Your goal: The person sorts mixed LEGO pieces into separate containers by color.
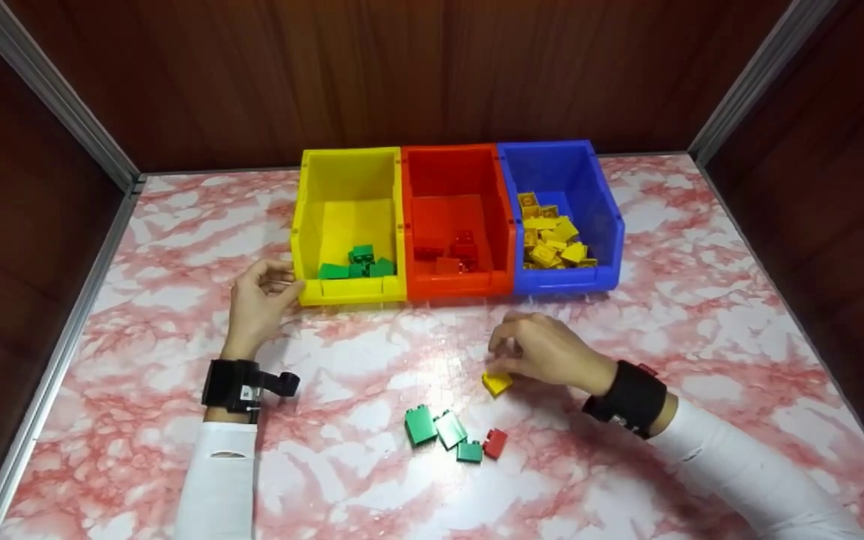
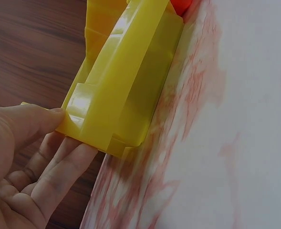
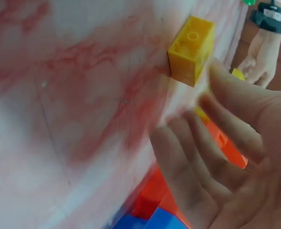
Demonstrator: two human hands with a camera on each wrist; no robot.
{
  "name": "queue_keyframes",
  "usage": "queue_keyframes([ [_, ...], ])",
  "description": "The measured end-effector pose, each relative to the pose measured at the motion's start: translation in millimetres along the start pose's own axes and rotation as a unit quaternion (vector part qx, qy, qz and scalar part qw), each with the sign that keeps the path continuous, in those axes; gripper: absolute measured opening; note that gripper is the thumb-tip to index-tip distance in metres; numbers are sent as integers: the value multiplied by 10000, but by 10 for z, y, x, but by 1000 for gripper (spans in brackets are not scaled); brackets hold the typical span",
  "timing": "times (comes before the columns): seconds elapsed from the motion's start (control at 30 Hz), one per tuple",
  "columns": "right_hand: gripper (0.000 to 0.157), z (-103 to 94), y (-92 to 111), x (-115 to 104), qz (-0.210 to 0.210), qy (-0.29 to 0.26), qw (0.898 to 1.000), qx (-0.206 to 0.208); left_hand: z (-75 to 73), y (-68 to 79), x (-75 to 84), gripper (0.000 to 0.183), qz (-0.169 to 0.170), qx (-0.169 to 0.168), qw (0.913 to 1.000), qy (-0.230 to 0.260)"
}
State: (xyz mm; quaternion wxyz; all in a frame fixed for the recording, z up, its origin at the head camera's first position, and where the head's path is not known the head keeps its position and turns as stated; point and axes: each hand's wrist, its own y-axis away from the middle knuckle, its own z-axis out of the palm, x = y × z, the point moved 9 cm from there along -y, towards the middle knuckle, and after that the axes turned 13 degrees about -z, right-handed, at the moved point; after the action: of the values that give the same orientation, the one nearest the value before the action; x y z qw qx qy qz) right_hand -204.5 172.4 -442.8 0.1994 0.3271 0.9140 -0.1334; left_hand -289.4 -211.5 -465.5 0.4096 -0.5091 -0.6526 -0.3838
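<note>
My left hand (image 1: 259, 304) pinches the front left corner of the yellow bin (image 1: 353, 291); in the left wrist view the thumb (image 2: 42, 117) lies on its front lip and the fingers against its side. My right hand (image 1: 548, 349) is over the table with a yellow brick (image 1: 496, 383) at its thumb tip. Seen from the right wrist, that yellow brick (image 3: 190, 50) sits just beyond the thumb, and the bent fingers are apart from it. Nearby lie a green brick (image 1: 420, 425), two more green bricks and a red brick (image 1: 495, 443).
A red bin (image 1: 458, 285) and a blue bin (image 1: 567, 281) stand joined to the yellow one by the back wall. Green bricks (image 1: 361, 255) are in the yellow bin, red bricks (image 1: 465, 244) in the red, several yellow bricks (image 1: 544, 253) in the blue. Dark wooden panels surround the marbled table.
</note>
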Motion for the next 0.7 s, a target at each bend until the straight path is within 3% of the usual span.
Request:
queue_keyframes([
  [0.1,37,-87,-9,-58,-108,178,9997,136,-1,-4,-9,29,5,-16,10000,17],
  [0.2,50,-118,-7,-146,-191,428,9989,24,-1,-7,-15,29,16,-32,10000,44],
  [0.37,61,-34,10,-292,-336,712,9967,-216,1,-10,-16,29,22,-52,10000,61],
  [0.43,58,49,9,-329,-400,774,9958,-274,3,-9,-15,29,16,-57,10000,67],
  [0.6,29,282,1,-348,-474,656,9960,-389,6,2,-5,29,15,-54,9999,96],
  [0.7,22,331,-15,-349,-558,555,9962,-381,-6,4,-6,28,12,-19,10000,80],
])
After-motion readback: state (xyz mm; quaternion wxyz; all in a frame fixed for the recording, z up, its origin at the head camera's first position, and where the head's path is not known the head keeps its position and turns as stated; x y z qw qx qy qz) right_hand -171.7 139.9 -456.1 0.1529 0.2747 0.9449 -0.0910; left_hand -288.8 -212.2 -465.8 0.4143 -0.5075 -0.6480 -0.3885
